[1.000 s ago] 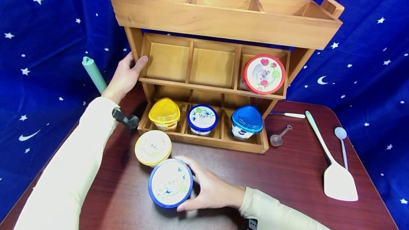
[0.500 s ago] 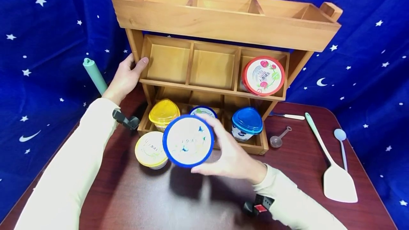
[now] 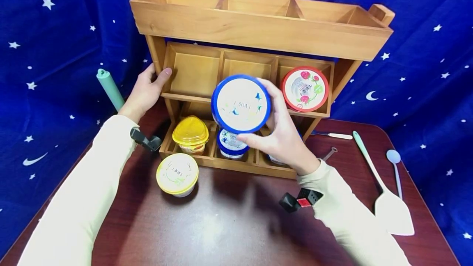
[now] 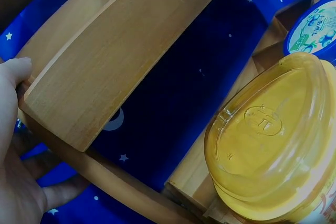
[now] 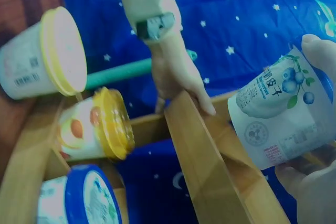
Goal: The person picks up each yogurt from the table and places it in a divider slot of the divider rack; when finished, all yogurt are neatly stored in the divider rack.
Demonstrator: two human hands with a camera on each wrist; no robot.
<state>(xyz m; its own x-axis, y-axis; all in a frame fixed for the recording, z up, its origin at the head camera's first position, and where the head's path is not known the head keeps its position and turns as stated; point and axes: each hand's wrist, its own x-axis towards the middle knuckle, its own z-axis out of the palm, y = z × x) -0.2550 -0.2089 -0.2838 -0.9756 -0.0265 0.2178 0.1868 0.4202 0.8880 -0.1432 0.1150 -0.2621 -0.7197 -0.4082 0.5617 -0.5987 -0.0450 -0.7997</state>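
Note:
My right hand grips a blueberry yogurt cup with a blue-rimmed lid, raised in front of the rack's middle tier. In the right wrist view, blueberries show on that yogurt cup's white side, between thumb and fingers. At the left end of the same tier, my left hand holds the wooden rack, its thumb over the side board. A red-lidded strawberry cup sits in the tier's right compartment. Below stand a yellow-lidded cup and a second blue-lidded cup; another cup is mostly hidden behind my right hand.
A cup with a yellow-rimmed lid stands on the table before the rack. On the right lie a white spatula, a blue spoon, a white-handled utensil and a partly covered measuring spoon. A green stick leans at left.
My right hand has lifted the blueberry yogurt cup off the table and carried it up and right, toward the middle tier. My left hand keeps its place on the rack.

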